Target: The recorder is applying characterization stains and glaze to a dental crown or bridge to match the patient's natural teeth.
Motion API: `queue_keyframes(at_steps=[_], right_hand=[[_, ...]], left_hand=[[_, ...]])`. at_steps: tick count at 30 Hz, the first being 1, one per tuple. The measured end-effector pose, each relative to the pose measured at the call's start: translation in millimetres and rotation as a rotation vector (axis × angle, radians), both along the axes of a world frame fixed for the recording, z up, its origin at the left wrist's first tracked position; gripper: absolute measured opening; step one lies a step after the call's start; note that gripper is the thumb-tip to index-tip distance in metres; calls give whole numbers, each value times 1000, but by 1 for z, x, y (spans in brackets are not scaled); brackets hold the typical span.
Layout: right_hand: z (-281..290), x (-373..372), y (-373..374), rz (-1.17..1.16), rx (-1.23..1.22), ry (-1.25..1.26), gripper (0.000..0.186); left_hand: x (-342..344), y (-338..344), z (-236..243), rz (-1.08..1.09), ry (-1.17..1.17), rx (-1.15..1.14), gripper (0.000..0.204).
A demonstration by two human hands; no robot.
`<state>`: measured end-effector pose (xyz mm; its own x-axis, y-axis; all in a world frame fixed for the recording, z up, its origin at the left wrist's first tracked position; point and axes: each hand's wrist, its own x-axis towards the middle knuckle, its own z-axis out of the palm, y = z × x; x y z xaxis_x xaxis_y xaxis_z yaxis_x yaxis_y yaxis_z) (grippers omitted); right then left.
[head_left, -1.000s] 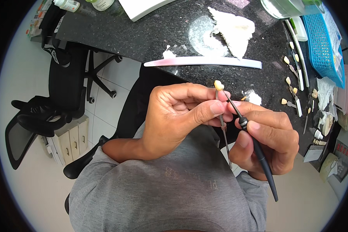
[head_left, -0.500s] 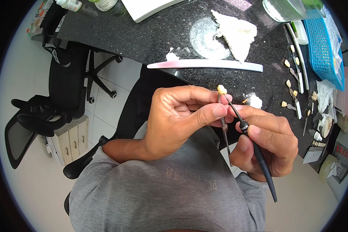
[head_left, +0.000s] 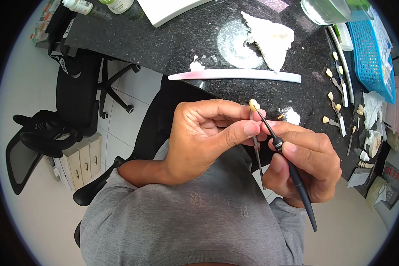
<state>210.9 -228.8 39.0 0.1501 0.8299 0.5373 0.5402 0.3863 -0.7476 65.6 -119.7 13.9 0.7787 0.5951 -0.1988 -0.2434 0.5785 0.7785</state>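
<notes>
My left hand is closed, thumb and forefinger pinching a thin metal holder whose lower end runs down past the palm. At the holder's upper end sits a small tooth crown, yellowish with a white patch. My right hand grips a slim black brush like a pen. The dark, pointed tip of the brush meets the crown's lower right side. Fingertips of both hands come together just below the crown, hiding part of the holder.
On the dark speckled table lie a curved pale bar, a crumpled white tissue and a mound of white powder. Several tooth shade tabs lie at the right, near a blue basket. A glass of liquid stands behind.
The crown and the brush tip have turned or shifted very slightly, and the brush has rolled a little in my right fingers. Both grips stay the same.
</notes>
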Motion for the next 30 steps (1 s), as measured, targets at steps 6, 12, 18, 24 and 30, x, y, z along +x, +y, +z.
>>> queue_keyframes(at_steps=[6,12,18,24,30], right_hand=[[0,3,-1,37,0,15,26],[1,1,-2,-8,13,9,29],[-1,-4,2,-114,65,58,35],[6,-6,-9,-172,130,227,28],[44,32,-32,-492,43,-19,19]], left_hand=[[0,-2,-1,9,3,-2,18],[1,-2,0,7,14,-11,18],[1,-1,1,-8,23,1,18],[-1,-5,1,-1,81,-25,18],[-3,1,-5,-68,-3,49,20]])
